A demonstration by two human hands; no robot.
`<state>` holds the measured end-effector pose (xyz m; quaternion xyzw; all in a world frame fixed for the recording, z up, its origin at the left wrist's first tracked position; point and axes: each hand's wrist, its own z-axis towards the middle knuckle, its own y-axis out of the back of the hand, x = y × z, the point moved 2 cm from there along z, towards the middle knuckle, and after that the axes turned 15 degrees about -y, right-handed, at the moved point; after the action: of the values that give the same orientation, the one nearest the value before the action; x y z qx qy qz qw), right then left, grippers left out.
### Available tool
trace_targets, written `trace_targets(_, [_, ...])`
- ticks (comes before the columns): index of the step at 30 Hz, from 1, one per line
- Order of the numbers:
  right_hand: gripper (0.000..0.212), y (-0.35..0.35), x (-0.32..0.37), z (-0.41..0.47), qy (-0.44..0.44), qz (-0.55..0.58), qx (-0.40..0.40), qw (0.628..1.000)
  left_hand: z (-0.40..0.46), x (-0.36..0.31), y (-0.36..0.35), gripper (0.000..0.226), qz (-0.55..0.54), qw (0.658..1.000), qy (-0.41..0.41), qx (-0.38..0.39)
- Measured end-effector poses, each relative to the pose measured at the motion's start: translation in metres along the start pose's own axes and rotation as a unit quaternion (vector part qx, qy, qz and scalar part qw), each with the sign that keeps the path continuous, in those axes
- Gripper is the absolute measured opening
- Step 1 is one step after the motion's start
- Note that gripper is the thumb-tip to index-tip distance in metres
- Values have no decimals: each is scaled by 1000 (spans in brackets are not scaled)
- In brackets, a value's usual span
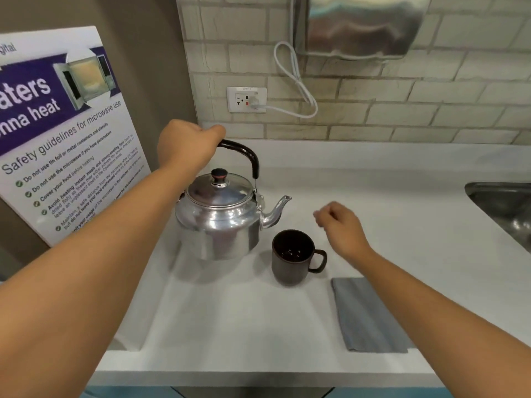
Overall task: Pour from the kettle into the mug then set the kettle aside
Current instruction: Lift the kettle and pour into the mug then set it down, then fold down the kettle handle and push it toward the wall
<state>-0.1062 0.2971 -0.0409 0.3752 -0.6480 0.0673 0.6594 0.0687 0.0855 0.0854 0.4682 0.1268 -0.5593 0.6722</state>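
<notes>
Left hand (186, 145) fingers clench kettle (218, 216) handle; right hand (342, 228) loosely curled, empty.

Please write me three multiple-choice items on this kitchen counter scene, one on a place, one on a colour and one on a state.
1. Where does the folded grey cloth lie?
A. On the counter, to the right of and nearer than the mug
B. Under the kettle
C. In the sink

2. What colour is the mug?
A. White
B. Dark brown
C. Bright yellow

3. What is the left hand doing?
A. Resting flat on the counter
B. Gripping the mug's handle
C. Closed around the kettle's black handle

Answers:
1. A, the cloth lies flat on the white counter, beside the mug and nearer the front edge.
2. B, the mug is dark brown inside and out.
3. C, the fingers wrap the arched handle above the steel kettle, while the right hand hovers empty past the mug.
</notes>
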Motion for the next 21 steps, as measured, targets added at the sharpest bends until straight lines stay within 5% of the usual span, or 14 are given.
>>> trace_targets(9, [20, -45, 147, 30, 189, -5, 110, 976, 34, 16, -21, 39, -29, 998, 14, -47])
trace_targets(21, [22, -96, 134, 117, 174, -65, 92, 978, 68, 81, -88, 46, -57, 997, 25, -45])
